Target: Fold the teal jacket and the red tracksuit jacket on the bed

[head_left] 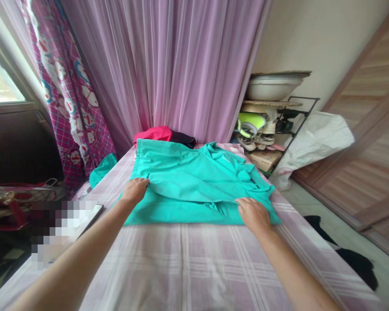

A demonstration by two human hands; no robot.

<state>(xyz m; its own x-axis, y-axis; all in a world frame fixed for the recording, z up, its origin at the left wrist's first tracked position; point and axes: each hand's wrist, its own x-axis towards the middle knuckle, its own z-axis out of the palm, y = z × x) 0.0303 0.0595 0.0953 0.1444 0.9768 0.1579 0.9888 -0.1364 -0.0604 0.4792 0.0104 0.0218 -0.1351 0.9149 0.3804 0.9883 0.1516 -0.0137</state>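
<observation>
A turquoise garment point(188, 162), which looks like a light jacket, lies spread on the checked cloth with a sleeve laid across it. My left hand point(136, 190) is closed at the sleeve's left end, fingers pinched on the fabric. Farther right, my right hand point(253, 212) grips the lower edge of the same sleeve, its fingertips curled over the cloth. The garment's right side is rumpled, with folds bunched near the collar or hem; I cannot tell which.
Red and black clothing point(154, 134) lies behind the garment, before a purple curtain point(188, 73). To the right stand a shoe rack point(294, 129) with basins point(274, 87) on top and a white bag point(324, 134). A partly blurred-out flat device point(92, 216) rests at the left edge.
</observation>
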